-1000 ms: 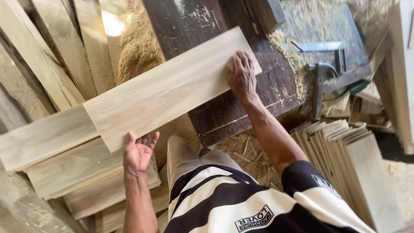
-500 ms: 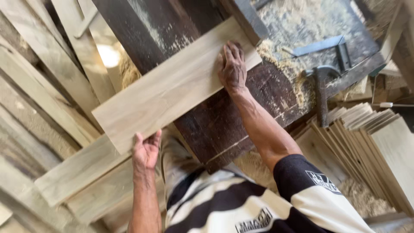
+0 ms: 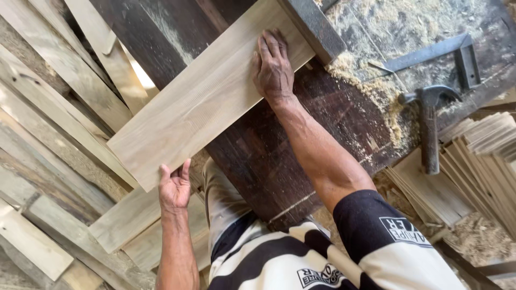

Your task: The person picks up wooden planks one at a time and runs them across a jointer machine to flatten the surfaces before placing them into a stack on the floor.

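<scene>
A long pale wooden board lies slanted across a dark, worn workbench. My left hand grips the board's near lower end, which sticks out past the bench edge. My right hand presses flat on the board's upper part, fingers spread toward a dark straight bar that the board's far end meets. Sawdust covers the bench to the right of that bar.
A hammer lies on the bench at the right, with a metal square above it. Thin wood sheets are stacked at the right edge. Many loose planks lie piled at the left and below.
The board has slid up and to the right along the bench toward the dark bar, both hands moving with it. The view has closed in on the bench.
</scene>
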